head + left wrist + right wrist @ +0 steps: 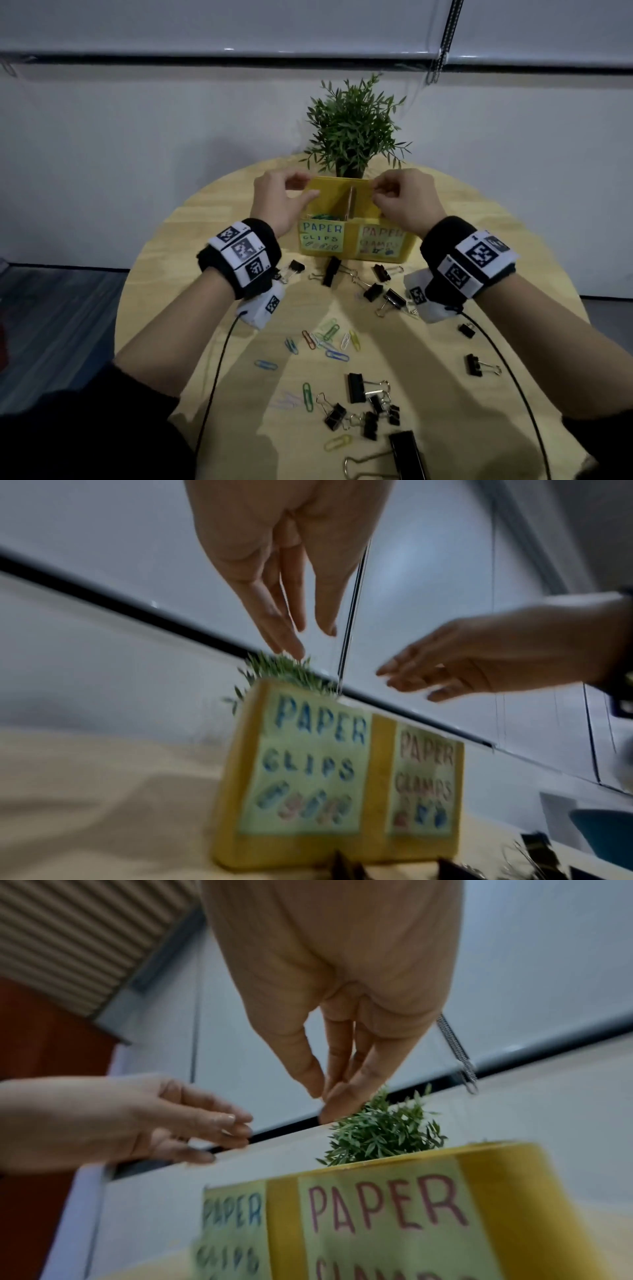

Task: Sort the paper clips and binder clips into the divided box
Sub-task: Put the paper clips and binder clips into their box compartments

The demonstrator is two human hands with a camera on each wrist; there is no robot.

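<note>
— Yellow divided box point(352, 251) sits at the far side of the round wooden table point(191, 260), and I've got both hands raised above it. My left hand point(278, 202) hangs over the "PAPER CLIPS" half, fingers loosely spread and holding nothing I can see.

— And your right?

— My right hand point(400, 202) is over the other half, fingertips point(337, 1096) drawn narrowly together; whether they pinch anything I cannot tell, the wrist views are blurred.

— What's around?

— A potted plant point(352, 126) stands just behind the box. Green paper clips point(322, 216) already lie in the left compartment. Loose coloured paper clips point(325, 339) and black binder clips point(363, 407) are scattered on the table nearer me, some tucked under my wrists. The largest binder clip point(407, 455) is cut off by the bottom edge
</note>
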